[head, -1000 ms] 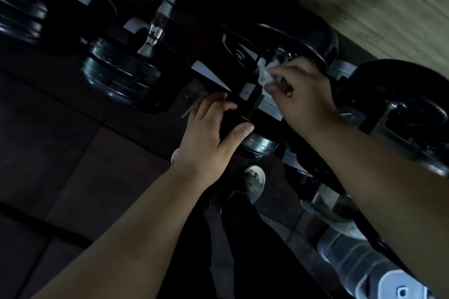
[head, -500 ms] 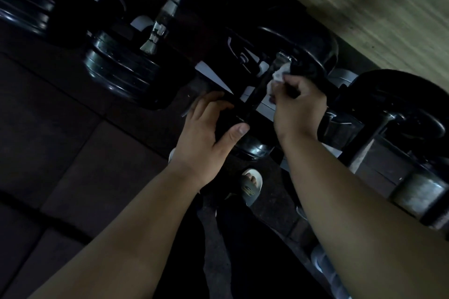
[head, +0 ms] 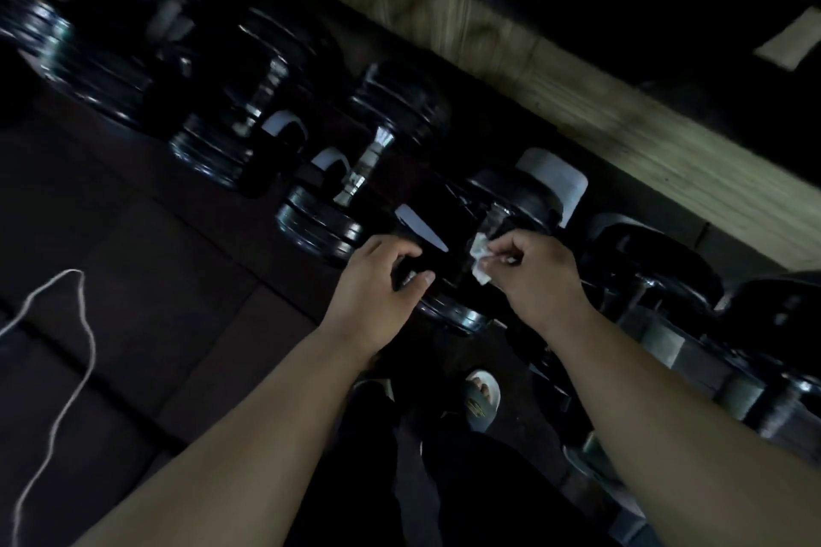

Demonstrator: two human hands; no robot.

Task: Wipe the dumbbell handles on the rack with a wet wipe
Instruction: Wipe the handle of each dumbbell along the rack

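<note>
A row of black dumbbells lies on a low rack in dim light. My right hand (head: 535,280) pinches a small crumpled white wet wipe (head: 480,258) just in front of the chrome handle end (head: 494,221) of the middle dumbbell. My left hand (head: 377,286) curls over the near black head of that same dumbbell (head: 453,311), thumb on its side. The rest of this handle is hidden in shadow between my hands. A bare chrome handle (head: 364,167) of the neighbouring dumbbell shows to the left.
More dumbbells run left (head: 213,147) and right (head: 666,280) along the rack. A wooden wall panel (head: 599,111) lies behind. A white cord (head: 71,351) trails on the dark floor tiles at left. My sandalled foot (head: 482,400) stands below the rack.
The view has pulled back and tilted, so more of the rack shows. My right hand has slid the wipe back along the handle toward me. My left hand stays on the dumbbell head.
</note>
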